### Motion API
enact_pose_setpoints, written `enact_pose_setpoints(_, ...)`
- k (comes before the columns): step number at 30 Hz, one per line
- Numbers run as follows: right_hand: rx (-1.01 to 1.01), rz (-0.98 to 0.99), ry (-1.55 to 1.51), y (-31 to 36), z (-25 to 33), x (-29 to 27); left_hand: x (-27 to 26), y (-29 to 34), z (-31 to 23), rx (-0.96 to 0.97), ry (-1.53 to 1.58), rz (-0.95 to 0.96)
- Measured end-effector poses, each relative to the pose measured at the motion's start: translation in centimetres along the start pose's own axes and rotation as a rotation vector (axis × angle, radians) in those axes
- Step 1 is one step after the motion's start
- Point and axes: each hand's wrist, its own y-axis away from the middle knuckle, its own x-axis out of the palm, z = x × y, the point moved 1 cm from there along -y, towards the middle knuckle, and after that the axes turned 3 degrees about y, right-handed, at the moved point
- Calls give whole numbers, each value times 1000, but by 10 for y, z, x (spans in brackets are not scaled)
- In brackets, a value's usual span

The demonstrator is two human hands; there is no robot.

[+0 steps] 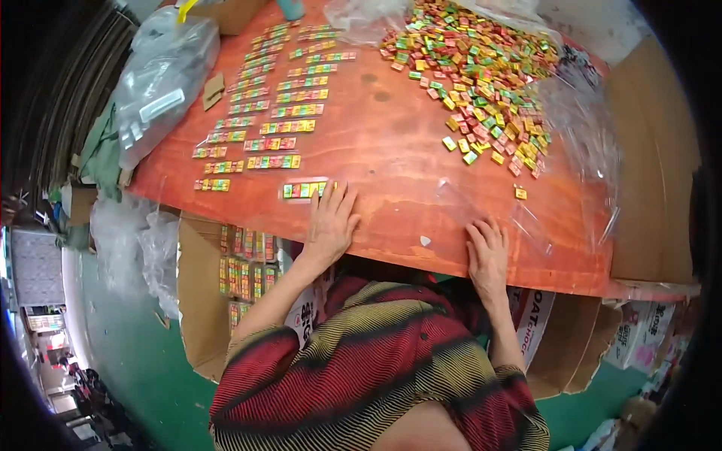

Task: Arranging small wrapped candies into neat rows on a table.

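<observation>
My left hand (331, 222) lies on the red table with its fingers stretched and apart. Its fingertips touch the right end of a short row of small coloured boxes (303, 189), yellow, green and red, set in a clear plastic tray. My right hand (489, 252) rests at the table's near edge, fingers spread and bent a little, with nothing visible in it. Just beyond its fingertips is a clear plastic strip (459, 197); another clear strip (532, 229) lies to its right. A single yellow box (520, 193) sits farther right.
Two columns of filled rows (274, 143) stretch away at left. A large heap of loose boxes (481, 75) covers the far right. A clear bag (167, 83) sits at the left edge, a cardboard wall (650, 165) at right. Below the table, a carton (203, 293) holds packed rows.
</observation>
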Motion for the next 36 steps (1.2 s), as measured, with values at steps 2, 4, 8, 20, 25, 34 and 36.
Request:
enact_pose_setpoints(2,-16,-2,-16,-1,-2,0,-7,9,19,-18,-34,-42)
enact_pose_setpoints(4,-25,-7,-11,0,-1,-2,-16,16,33,-78,-86,-104)
enact_pose_setpoints(8,-12,-36,15,1,-7,-3,-30,14,65,-52,-99,-157)
enact_pose_setpoints(20,-66,-36,-107,-2,-8,12,-21,-23,-16,249,62,-271)
enact_pose_setpoints(25,-36,-204,-88,-7,-13,-11,14,-32,-86,402,109,87)
enact_pose_setpoints(34,325,-389,470,-11,-95,-30,21,-29,-83,349,30,8)
enact_pose_setpoints(36,243,-446,327,-37,-80,-31,11,-36,-89,290,125,-19)
